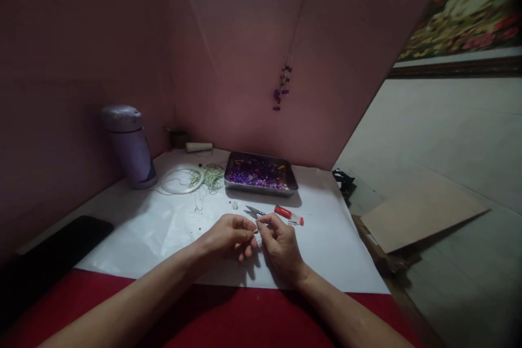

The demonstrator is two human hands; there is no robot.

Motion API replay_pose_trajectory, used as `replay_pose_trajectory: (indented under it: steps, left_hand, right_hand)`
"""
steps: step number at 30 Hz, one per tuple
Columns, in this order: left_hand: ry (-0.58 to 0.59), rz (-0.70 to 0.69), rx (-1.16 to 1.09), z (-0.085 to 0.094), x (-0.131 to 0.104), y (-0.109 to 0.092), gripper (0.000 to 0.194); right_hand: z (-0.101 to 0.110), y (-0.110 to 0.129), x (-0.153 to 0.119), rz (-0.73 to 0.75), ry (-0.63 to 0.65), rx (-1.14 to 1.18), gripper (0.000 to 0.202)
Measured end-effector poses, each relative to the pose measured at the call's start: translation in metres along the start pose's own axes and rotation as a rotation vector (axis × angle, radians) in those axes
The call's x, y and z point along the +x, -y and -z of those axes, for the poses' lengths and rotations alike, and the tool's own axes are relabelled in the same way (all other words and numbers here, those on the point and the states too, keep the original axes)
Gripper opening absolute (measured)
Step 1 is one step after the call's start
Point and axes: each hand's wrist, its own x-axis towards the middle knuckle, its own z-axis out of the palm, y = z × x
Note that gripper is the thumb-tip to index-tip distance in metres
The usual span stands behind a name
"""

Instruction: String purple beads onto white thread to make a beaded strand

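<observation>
Over the white sheet (142, 239), my left hand (234, 235) and my right hand (280, 242) meet with their fingertips pinched close together. Between them is something tiny and pale, too small to name; both hands are closed at it. Small thread snips (253, 211) lie just beyond my fingers, partly covered by my right hand. A red and clear lighter (289, 215) rests to the right of the snips. Behind these is a metal tray (261, 191) of purple, clear and red beads. A little clear cluster (235, 205) sits left of the snips.
At left stand a purple bottle (132, 152) and a white ring (163, 180) beside tangled green thread (214, 178). A pale roll (199, 147) lies at the back. A beaded strand (282, 89) hangs on the pink panel (228, 65). A dark object (69, 242) lies front left.
</observation>
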Motion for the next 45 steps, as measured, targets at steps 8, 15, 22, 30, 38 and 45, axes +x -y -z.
replay_pose_trajectory:
  steps: [8,15,22,30,38,45]
  left_hand:
    - [-0.024,0.030,-0.057,0.0010,-0.0013,0.0014,0.020]
    - [-0.040,-0.028,0.040,0.0007,-0.0013,0.0022,0.025]
    - [-0.131,-0.027,0.090,-0.0032,-0.0009,0.0024,0.018]
    - [-0.102,-0.045,0.088,-0.0015,-0.0013,0.0035,0.017]
    - [-0.139,-0.042,0.071,-0.0019,0.0019,0.0044,0.016]
    - [-0.102,-0.046,0.058,0.0017,0.0011,0.0053,0.015]
  right_hand:
    - [0.0009,0.0024,-0.0002,0.001,-0.009,-0.001,0.014]
    - [0.0016,0.0025,0.0004,0.035,-0.008,-0.043,0.015]
    - [-0.0002,0.0027,-0.0004,0.056,-0.005,-0.033,0.015]
    - [0.0008,0.0028,-0.0008,0.021,0.022,-0.009,0.014]
    - [0.0005,0.0059,-0.0018,0.030,0.035,-0.055,0.015]
    - [-0.0003,0.0040,0.0010,-0.017,0.027,0.018,0.015]
